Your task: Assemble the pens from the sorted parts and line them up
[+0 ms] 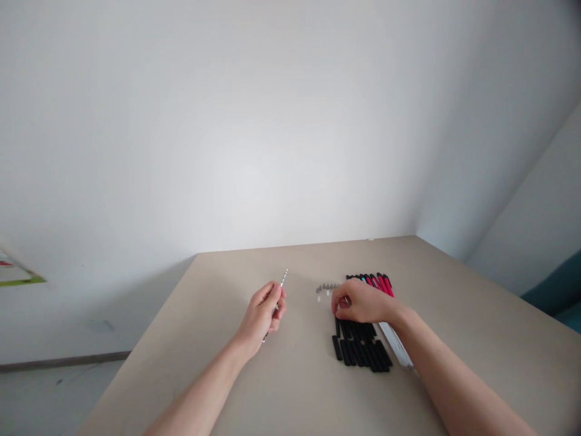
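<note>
My left hand (264, 315) is closed around a slim pen refill (284, 278), which slants up and right. Its tip, with white and dark markings, rises above the thumb, and its lower end shows below the palm. Over the pen parts on the right, my right hand (358, 301) is bent down with thumb and fingers pinched at the top of a black pen tube (337, 327). That tube stands at the left end of a row of black tubes (358, 330), partly hidden by the hand. Nearer to me lies a row of short black pen caps (361, 353).
Small grey cone-shaped tips (327, 287) and tiny white pieces (318, 298) lie left of my right hand. Behind it are red pen parts (384, 283) and other black-ended ones. White refills (396, 345) lie under my right forearm. The beige table (218, 272) meets a white wall.
</note>
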Demonstrator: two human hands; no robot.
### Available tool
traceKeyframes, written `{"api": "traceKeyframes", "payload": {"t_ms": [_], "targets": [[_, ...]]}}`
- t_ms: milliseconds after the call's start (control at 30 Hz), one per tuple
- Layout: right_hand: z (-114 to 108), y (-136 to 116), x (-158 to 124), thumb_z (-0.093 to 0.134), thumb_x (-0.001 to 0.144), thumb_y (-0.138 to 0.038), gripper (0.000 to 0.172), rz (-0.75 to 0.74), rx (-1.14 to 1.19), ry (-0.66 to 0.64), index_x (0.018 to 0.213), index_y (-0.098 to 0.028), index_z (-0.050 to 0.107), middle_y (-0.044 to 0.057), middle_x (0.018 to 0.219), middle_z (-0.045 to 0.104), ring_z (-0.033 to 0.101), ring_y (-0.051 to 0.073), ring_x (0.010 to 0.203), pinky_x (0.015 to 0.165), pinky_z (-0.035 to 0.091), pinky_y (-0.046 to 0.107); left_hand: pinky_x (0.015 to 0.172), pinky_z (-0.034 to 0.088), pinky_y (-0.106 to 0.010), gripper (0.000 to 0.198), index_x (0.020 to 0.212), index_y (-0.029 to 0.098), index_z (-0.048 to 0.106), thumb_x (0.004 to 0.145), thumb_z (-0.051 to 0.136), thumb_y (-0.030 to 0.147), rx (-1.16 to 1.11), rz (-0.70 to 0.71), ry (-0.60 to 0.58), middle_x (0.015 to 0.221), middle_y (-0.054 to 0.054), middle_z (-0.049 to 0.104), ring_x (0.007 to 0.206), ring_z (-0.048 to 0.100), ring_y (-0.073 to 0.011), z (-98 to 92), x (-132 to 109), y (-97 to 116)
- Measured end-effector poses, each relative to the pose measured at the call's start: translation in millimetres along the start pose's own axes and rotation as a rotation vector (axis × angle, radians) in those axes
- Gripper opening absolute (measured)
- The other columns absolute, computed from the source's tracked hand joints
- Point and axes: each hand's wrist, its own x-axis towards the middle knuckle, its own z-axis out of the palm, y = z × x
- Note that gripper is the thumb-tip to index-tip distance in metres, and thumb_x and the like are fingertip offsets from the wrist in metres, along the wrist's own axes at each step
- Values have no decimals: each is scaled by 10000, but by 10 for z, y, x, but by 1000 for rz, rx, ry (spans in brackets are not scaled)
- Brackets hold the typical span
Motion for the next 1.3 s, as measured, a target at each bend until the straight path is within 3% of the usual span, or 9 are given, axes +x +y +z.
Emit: {"api": "traceKeyframes", "payload": {"t_ms": [133,367,467,567,667,767,967,1300], "targets": [[26,-42,-15,639,637,-143,183,-49,-37,-95,766,-217,746,-29,637,622,561,124,586,563,385,206,337,141,-156,347,756,173,474,835,558,500,-59,-45,-18,497,70,436,355,208,-26,17,3,-6],[135,-136,34,645,637,-102,172,-130,-79,-80,744,-210,724,4,728,649,582,153,687,632,409,229,336,123,-162,333,748,171,476,820,569,482,-104,-115,-58,488,64,442,356,200,-30,27,6,-3],[138,-200,57,614,707,-129,119,-194,34,96,777,-185,692,17,758,641,564,147,706,669,414,241,342,119,-162,353,750,172,477,818,561,507,-26,-128,-72,496,63,435,374,206,-35,32,-10,13],[159,-272,91,582,775,-221,78,-101,290,349,785,-170,640,6,699,619,523,125,626,608,405,238,348,113,-166,368,753,172,479,828,536,528,86,-117,-110,500,63,431,379,208,-38,36,-25,10],[205,-321,130,597,774,-319,155,-37,615,464,774,-164,590,13,687,630,539,129,623,590,416,241,359,127,-176,368,752,171,490,850,500,526,188,-87,-168,492,61,436,375,215,-43,41,-34,-21],[241,-336,154,613,766,-361,210,-39,808,463,805,-158,576,37,719,671,571,137,642,593,422,245,384,155,-185,379,740,167,503,865,470,524,276,-40,-207,485,58,440,382,236,-49,47,-40,-51],[235,-313,154,634,750,-380,239,-9,827,524,804,-154,574,51,709,686,578,143,628,551,395,242,430,200,-200,374,740,169,514,882,447,508,348,-2,-208,489,57,447,404,261,-66,43,-41,-56],[235,-331,145,627,771,-387,245,-33,825,376,811,-156,557,62,726,704,610,154,669,589,410,250,479,255,-209,347,742,162,526,911,426,448,461,79,-204,509,42,457,471,343,-90,58,-59,-37]]}}
